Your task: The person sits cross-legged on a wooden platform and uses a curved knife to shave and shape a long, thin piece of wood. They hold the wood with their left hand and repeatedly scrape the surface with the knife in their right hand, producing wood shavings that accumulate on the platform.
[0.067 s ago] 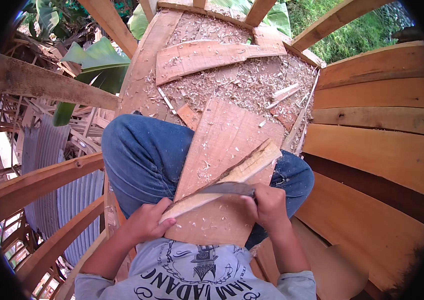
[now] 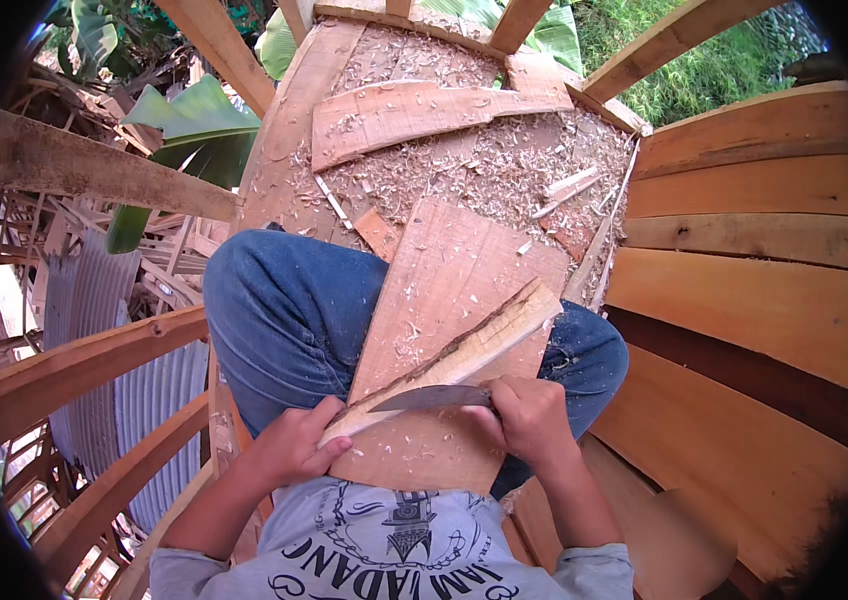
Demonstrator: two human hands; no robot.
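Observation:
A strip of pale wood with a dark bark edge [image 2: 474, 345] slants across a flat board [image 2: 434, 255] lying over my lap. My left hand [image 2: 299, 440] grips the strip's near end, thumb on one side and fingers on the other. In my right hand [image 2: 529, 415] is a knife [image 2: 429, 398] with a dark, curved blade, its handle mostly hidden by the fist. The blade points left and lies across the strip's lower part, its tip close to my left hand. The strip's far end reaches over my right knee.
Wood shavings [image 2: 444, 175] cover the floor ahead, around a large curved plank [image 2: 414, 115] and small offcuts [image 2: 571, 190]. A plank wall [image 2: 744, 290] rises on the right. Wooden rails [image 2: 94, 350] stand at left, with corrugated metal sheets [image 2: 159, 420] and banana leaves [image 2: 194, 120] beyond.
The knife has slid a little down and to the left along the strip, my right hand moving slightly left with it. My left hand and the strip stay put.

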